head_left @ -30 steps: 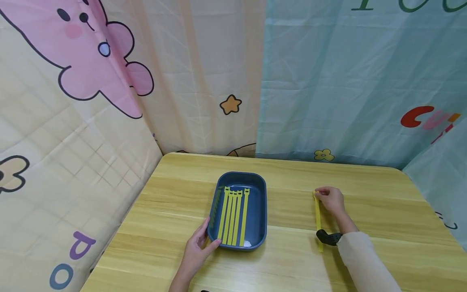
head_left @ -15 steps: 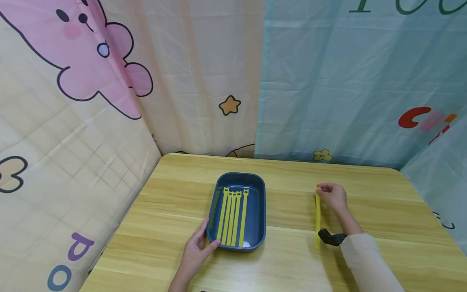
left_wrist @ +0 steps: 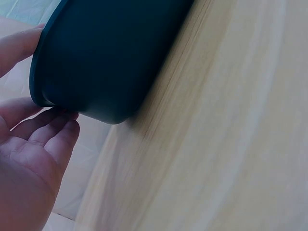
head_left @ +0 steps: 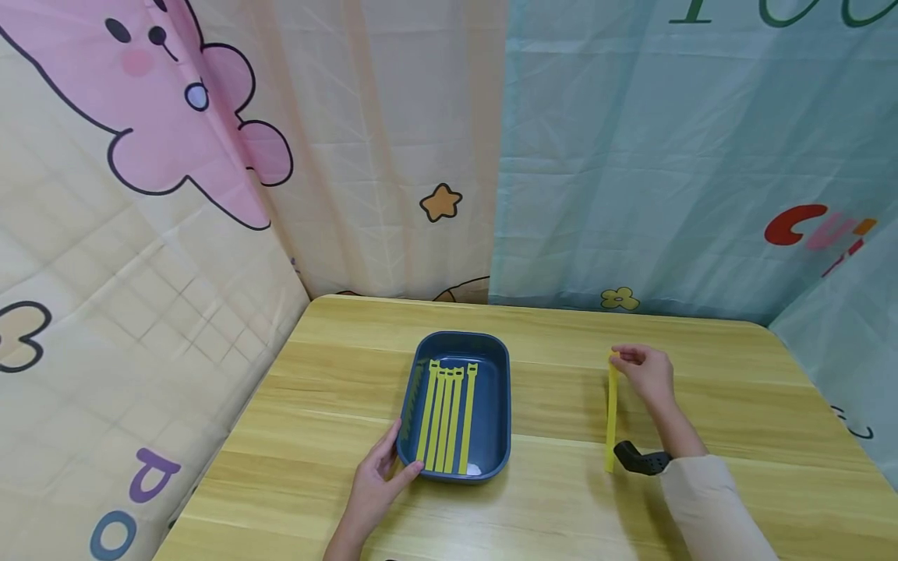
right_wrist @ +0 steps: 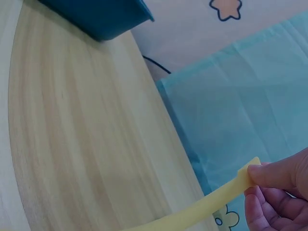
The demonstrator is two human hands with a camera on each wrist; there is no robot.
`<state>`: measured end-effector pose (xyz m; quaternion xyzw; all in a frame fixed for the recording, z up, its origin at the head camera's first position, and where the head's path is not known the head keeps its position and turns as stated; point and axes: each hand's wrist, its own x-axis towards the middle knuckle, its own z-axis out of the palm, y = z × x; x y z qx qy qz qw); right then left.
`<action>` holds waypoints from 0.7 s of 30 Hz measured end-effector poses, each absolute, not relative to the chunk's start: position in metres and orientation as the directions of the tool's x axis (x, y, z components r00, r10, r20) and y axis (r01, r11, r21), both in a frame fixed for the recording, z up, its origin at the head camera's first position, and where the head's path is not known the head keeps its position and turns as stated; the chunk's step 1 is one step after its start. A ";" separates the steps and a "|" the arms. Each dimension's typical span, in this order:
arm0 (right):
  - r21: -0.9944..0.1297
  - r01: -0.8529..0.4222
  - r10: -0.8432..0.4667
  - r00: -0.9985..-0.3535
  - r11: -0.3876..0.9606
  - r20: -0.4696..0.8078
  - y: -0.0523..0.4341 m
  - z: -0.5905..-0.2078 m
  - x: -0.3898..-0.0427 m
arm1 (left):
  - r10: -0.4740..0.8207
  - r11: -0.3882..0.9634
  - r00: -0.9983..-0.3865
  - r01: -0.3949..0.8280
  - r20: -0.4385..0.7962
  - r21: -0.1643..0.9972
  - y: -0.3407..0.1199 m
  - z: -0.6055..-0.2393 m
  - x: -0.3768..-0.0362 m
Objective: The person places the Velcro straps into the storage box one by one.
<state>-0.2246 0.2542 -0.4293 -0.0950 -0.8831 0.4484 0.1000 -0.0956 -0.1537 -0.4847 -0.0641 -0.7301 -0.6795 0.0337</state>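
My right hand (head_left: 647, 375) pinches the top end of a yellow hook-and-loop cable tie (head_left: 612, 421) between thumb and fingers. The strap hangs down from there over the right part of the table; in the right wrist view the same cable tie (right_wrist: 202, 208) bends in a gentle curve. My left hand (head_left: 375, 485) holds the near left corner of a dark blue tray (head_left: 507, 405), thumb at the near rim and fingers along the outer left wall. Inside the tray several yellow cable ties (head_left: 449, 421) lie side by side, slotted heads toward the far end.
The wooden table (head_left: 554, 506) runs back to printed fabric curtains (head_left: 673, 156). Another curtain (head_left: 140, 312) borders its left side. A black wrist-camera mount (head_left: 640, 460) sits at my right wrist, beside the hanging strap.
My right hand has risen and shifted slightly right, lifting the cable tie higher and straighter. The left hand and the tray have stayed in place.
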 end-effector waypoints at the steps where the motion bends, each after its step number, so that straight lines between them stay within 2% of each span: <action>1: -0.812 0.076 0.260 -0.961 0.578 0.095 0.254 -0.427 -0.224 | 0.048 0.069 -0.989 0.140 0.137 0.988 -0.154 -0.485 -0.096; 13: -0.868 0.018 0.249 -0.961 0.496 0.122 0.257 -0.419 -0.218 | 0.046 0.072 -0.989 0.145 0.142 0.987 -0.154 -0.485 -0.096; 21: -0.835 0.025 0.231 -0.965 0.550 0.123 0.253 -0.405 -0.209 | 0.040 0.075 -0.989 0.144 0.142 0.987 -0.153 -0.485 -0.096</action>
